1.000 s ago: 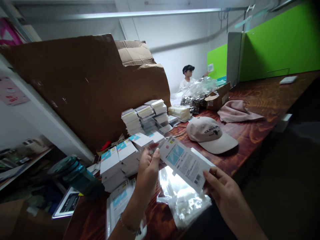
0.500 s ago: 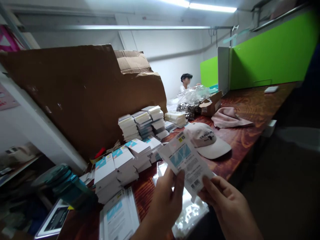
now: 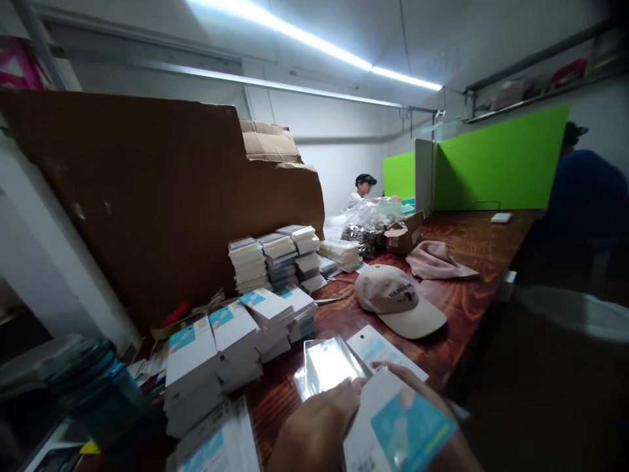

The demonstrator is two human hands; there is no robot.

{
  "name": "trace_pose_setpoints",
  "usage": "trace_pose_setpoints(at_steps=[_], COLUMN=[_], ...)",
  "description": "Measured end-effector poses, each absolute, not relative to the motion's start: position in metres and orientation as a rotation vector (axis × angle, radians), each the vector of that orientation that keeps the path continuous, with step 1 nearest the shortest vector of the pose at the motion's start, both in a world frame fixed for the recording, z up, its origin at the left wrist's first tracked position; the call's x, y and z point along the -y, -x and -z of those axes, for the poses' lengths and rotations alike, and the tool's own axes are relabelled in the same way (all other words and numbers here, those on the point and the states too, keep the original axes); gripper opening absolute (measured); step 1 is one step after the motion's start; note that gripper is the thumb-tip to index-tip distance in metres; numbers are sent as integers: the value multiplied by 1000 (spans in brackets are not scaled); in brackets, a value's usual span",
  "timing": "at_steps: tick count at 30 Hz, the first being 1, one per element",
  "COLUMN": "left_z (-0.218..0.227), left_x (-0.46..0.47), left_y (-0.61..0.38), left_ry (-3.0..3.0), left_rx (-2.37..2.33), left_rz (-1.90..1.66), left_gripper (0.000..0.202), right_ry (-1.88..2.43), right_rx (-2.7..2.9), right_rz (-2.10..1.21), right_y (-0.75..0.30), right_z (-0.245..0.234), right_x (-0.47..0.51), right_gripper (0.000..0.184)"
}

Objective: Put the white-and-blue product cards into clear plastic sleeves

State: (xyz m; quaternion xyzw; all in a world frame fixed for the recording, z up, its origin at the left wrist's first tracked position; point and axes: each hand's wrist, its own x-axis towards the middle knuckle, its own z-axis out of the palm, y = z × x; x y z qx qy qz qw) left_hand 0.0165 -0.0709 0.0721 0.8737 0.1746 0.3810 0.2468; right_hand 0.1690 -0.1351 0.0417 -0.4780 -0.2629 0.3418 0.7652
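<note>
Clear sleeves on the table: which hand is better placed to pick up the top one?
Probably left. The left hand has its fingers at the card's edge, right beside the clear sleeves. The right hand is behind the card, holding it.

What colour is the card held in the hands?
White card with a light-blue patch; the head view shows it best.

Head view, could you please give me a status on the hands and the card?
Left hand and right hand both on the card, held low. Clear sleeve flat on the table just beyond it. Cap farther back, apart.
</note>
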Motion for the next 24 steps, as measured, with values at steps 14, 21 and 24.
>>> trace_pose_setpoints(at_steps=[14,21,24], left_z=[-176,-187,-166], left_x=[72,88,72], left_y=[71,79,64], left_ry=[-1932,-1951,-2246], left_rx=[-1055,-1230,-1238], left_rz=[-1855,-1877,-1616], left_gripper=[22,14,23], right_ry=[1097,1723,1744], right_rx=[1033,1719,1706], right_rz=[-1236,-504,-391], right_y=[-49,0,-3], right_z=[-21,-6,-7], right_x=[103,84,87], right_gripper=[24,22,16])
